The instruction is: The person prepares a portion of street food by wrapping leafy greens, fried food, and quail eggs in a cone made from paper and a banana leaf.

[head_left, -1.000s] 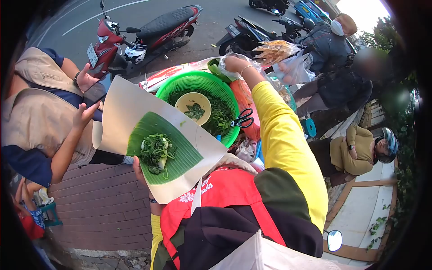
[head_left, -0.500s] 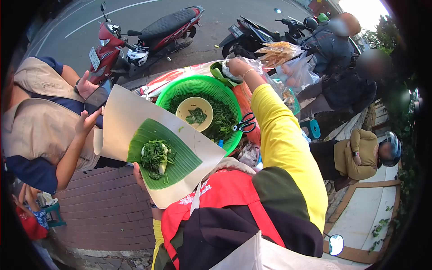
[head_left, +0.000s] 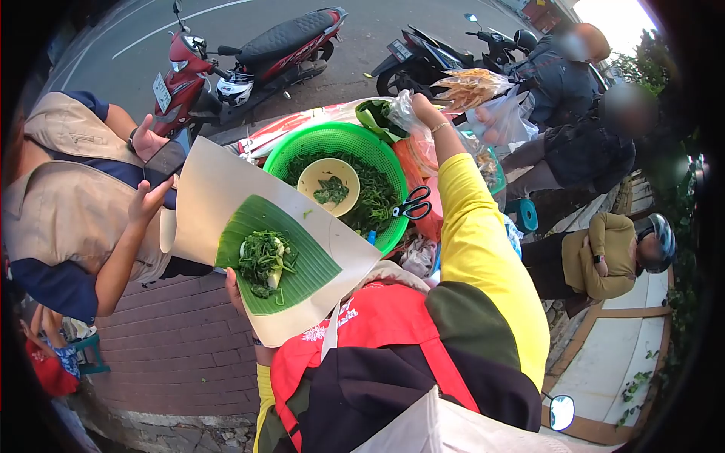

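Right hand (head_left: pixel 428 111) is shifted aside, leaf bundle (head_left: pixel 371 119) better exposed; grip cannot be told. Paper (head_left: pixel 213 185) is held by left hand (head_left: pixel 235 291).

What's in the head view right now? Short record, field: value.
left hand: holding paper
on paper: leaf topped with greens
right hand: at clear plastic, fingertips hidden
basket: green, holds chopped leaves and bowl
scissors: at basket's rim
nearby: person with phone; red motorbike
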Demonstrator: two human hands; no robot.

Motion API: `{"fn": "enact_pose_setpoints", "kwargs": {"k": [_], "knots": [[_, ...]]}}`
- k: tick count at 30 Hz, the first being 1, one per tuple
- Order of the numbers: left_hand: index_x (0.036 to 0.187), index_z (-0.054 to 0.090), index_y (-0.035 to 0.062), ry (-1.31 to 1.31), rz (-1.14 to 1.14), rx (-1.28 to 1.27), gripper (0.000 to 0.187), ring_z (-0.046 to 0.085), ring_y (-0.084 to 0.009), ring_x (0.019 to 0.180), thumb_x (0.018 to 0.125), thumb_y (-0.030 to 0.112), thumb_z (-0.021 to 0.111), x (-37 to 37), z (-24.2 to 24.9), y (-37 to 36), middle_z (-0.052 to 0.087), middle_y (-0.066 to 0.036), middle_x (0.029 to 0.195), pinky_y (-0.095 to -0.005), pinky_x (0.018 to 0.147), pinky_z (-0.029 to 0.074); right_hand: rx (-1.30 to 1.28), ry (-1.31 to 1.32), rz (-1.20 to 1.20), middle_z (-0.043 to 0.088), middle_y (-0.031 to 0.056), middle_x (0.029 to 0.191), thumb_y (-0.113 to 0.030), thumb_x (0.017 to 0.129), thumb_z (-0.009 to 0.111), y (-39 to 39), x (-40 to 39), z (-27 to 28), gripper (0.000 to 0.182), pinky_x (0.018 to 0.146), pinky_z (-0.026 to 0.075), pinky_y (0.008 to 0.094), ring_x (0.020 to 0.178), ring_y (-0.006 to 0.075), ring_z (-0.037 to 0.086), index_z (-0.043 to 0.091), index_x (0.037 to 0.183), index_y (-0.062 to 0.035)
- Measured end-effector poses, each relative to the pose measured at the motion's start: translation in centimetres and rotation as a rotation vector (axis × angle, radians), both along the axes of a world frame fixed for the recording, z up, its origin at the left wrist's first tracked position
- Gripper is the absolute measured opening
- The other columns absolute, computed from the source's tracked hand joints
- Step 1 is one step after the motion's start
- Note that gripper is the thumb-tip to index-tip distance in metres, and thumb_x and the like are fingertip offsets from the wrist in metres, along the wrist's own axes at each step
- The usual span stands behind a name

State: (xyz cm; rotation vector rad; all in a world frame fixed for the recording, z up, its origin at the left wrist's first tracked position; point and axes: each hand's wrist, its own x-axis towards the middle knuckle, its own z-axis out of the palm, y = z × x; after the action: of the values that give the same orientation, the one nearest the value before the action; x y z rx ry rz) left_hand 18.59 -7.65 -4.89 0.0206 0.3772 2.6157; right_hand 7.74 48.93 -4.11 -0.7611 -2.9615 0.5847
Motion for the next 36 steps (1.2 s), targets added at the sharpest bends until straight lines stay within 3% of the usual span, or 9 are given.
{"fn": "enact_pose_setpoints", "kwargs": {"k": [6,10,12,13,15,18,25,31,36], "knots": [[0.133,0.039,-0.0012,0.011,-0.078,0.029,0.062,0.054,-0.0339,0.113,0.093,0.045,0.042,-0.3,-0.2,0.5,0.05,-0.021,0.128,-0.0487,0.095,0.045,-0.68,0.266,0.139,0.063,0.0177,0.105,-0.012,0.087,0.056,-4.0,4.8,7.5,0.025,0.081,0.053,0.0399,0.089,0.0274,0.065,0.059,0.107,0.0037],[0.125,0.046,-0.0003,-0.046,-0.061,-0.069,0.046,0.061,-0.0267,0.102,0.096,0.035,0.041,-1.1,-2.2,0.6,0.058,-0.017,0.117,-0.0402,0.089,0.05,-1.6,0.181,0.332,0.062,0.0145,0.11,-0.011,0.089,0.057,-13.6,6.9,14.4,0.029,0.082,0.054,0.0391,0.09,0.0235,0.065,0.055,0.114,0.0031],[0.123,0.048,-0.0003,-0.065,-0.041,-0.078,0.046,0.062,-0.026,0.099,0.094,0.036,0.043,-1.0,-0.7,1.9,0.06,-0.016,0.115,-0.0393,0.087,0.05,-0.36,0.184,0.747,0.066,0.0105,0.092,-0.013,0.084,0.064,-21.0,7.5,16.2,0.02,0.074,0.052,0.0316,0.084,0.0181,0.065,0.063,0.099,0.0014],[0.122,0.048,0.0002,-0.037,-0.048,-0.067,0.046,0.062,-0.0257,0.099,0.094,0.036,0.043,-1.0,-0.3,2.2,0.06,-0.015,0.114,-0.0391,0.087,0.051,-0.697,0.151,0.713,0.067,0.0117,0.09,-0.013,0.083,0.065,-23.7,7.7,15.5,0.019,0.072,0.051,0.032,0.083,0.0201,0.065,0.064,0.095,0.0012],[0.122,0.049,0.0007,-0.008,-0.051,-0.055,0.046,0.063,-0.0253,0.098,0.094,0.036,0.044,-1.0,-0.1,2.4,0.061,-0.015,0.113,-0.0389,0.087,0.051,-0.598,0.056,0.751,0.067,0.0147,0.088,-0.012,0.081,0.063,-30.0,8.9,15.2,0.017,0.07,0.05,0.0351,0.081,0.0258,0.065,0.063,0.091,0.001],[0.121,0.05,0.0019,0.013,-0.123,-0.008,0.044,0.063,-0.0245,0.097,0.093,0.036,0.044,-1.0,-0.4,2.2,0.062,-0.014,0.111,-0.0382,0.086,0.051,0.039,-0.195,0.965,0.064,0.0191,0.086,-0.007,0.075,0.059,-37.0,9.8,12.4,0.019,0.074,0.048,0.0425,0.081,0.0364,0.061,0.063,0.093,0.0],[0.118,0.052,0.0012,-0.001,-0.038,0.002,0.042,0.063,-0.0242,0.096,0.094,0.035,0.044,-0.7,-1.6,0.0,0.062,-0.014,0.11,-0.0377,0.085,0.052,-0.03,0.386,0.978,0.064,0.0197,0.079,0.007,0.063,0.059,-38.9,10.4,10.8,0.026,0.065,0.047,0.0425,0.071,0.039,0.06,0.06,0.088,0.0005],[0.127,0.046,0.0,0.002,-0.046,0.157,0.052,0.057,-0.0306,0.108,0.095,0.04,0.04,2.0,-0.9,-5.1,0.056,-0.018,0.121,-0.0465,0.093,0.047,-0.012,0.109,0.268,0.064,0.0261,0.089,-0.016,0.079,0.057,-24.0,4.5,5.1,0.026,0.074,0.049,0.0438,0.084,0.0381,0.063,0.065,0.088,0.006],[0.129,0.044,0.0002,-0.126,0.126,-0.039,0.055,0.056,-0.0319,0.109,0.094,0.041,0.041,3.7,-3.2,-10.2,0.054,-0.019,0.123,-0.0469,0.093,0.047,0.116,-0.16,0.232,0.063,0.0261,0.1,-0.028,0.085,0.055,-20.4,4.5,-6.4,0.033,0.084,0.047,0.0429,0.095,0.0391,0.061,0.066,0.092,0.0031]]}}
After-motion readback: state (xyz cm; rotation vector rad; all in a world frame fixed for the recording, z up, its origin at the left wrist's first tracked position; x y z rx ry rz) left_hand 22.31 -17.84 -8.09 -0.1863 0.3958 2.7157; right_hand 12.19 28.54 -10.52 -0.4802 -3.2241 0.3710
